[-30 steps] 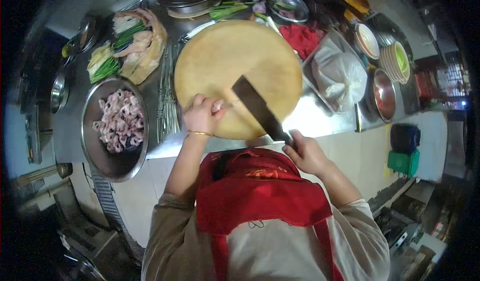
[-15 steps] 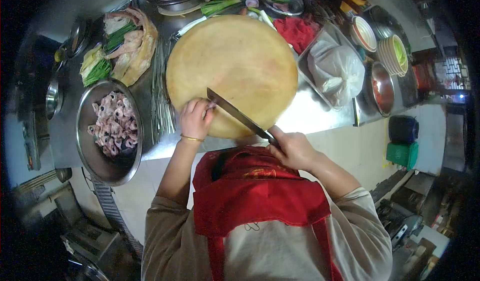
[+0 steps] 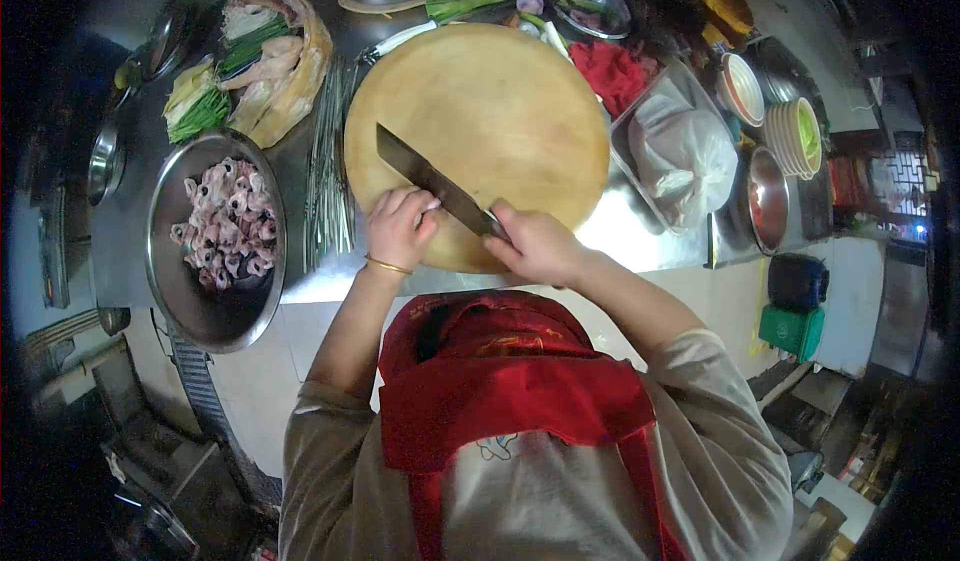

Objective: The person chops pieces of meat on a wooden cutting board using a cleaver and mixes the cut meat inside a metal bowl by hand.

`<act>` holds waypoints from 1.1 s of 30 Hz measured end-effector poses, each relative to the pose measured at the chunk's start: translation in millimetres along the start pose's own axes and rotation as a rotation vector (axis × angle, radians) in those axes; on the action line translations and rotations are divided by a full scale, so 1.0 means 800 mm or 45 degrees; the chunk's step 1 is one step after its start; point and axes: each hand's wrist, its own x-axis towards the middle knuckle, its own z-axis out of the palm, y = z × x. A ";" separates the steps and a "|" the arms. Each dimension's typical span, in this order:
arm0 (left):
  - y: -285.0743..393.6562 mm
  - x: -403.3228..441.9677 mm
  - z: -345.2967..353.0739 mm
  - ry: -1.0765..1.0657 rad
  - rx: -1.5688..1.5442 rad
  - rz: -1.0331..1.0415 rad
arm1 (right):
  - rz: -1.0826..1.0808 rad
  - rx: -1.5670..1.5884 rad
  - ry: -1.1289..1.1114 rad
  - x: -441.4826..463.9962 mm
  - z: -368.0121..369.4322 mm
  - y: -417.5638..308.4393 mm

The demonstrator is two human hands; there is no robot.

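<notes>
My right hand (image 3: 540, 246) grips the handle of a kitchen knife (image 3: 432, 177) with a long, broad dark blade. The blade slants up and left over a round wooden chopping board (image 3: 490, 101). At the board's near left edge, my left hand (image 3: 403, 223) has its fingers curled together right beside the blade. Whatever it pinches, if anything, is hidden by the fingers. Off to the left, a large steel bowl (image 3: 215, 316) contains many pale pink fleshy pieces (image 3: 230, 216) with dark spots.
Thin metal skewers (image 3: 330, 171) lie left of the board. Beyond them sit meat (image 3: 285, 81) and green vegetables (image 3: 200, 111). To the right are a red cloth (image 3: 610, 73), a tray with a white plastic bag (image 3: 680, 151), stacked bowls (image 3: 790, 139) and a steel bowl of red contents (image 3: 767, 186).
The knife has moved up and left across the board, and my right hand has moved the same way. My left hand stays near the board's edge, fingers still curled. The view has shifted slightly.
</notes>
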 end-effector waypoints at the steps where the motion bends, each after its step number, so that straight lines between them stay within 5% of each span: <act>1: 0.000 0.001 0.000 0.000 -0.005 0.014 | -0.025 0.015 0.018 0.018 0.005 0.002; 6: 0.000 0.002 0.000 -0.008 0.007 0.022 | 0.062 -0.054 -0.009 0.035 0.002 -0.010; 10: 0.006 -0.014 -0.015 -0.064 0.030 -0.132 | 0.054 -0.037 -0.019 -0.075 -0.025 0.004; 12: 0.011 -0.025 -0.027 -0.078 0.005 -0.221 | 0.385 -0.115 -0.245 -0.124 -0.046 -0.002; 15: 0.004 -0.041 -0.035 -0.054 0.017 -0.208 | 0.422 -0.037 -0.273 -0.162 -0.048 0.014; 21: -0.004 -0.041 -0.026 -0.066 0.056 -0.152 | 0.359 0.095 0.016 -0.167 -0.024 0.000; 33: -0.001 -0.041 -0.026 -0.024 -0.007 -0.150 | 0.163 -0.039 -0.072 -0.124 -0.007 -0.034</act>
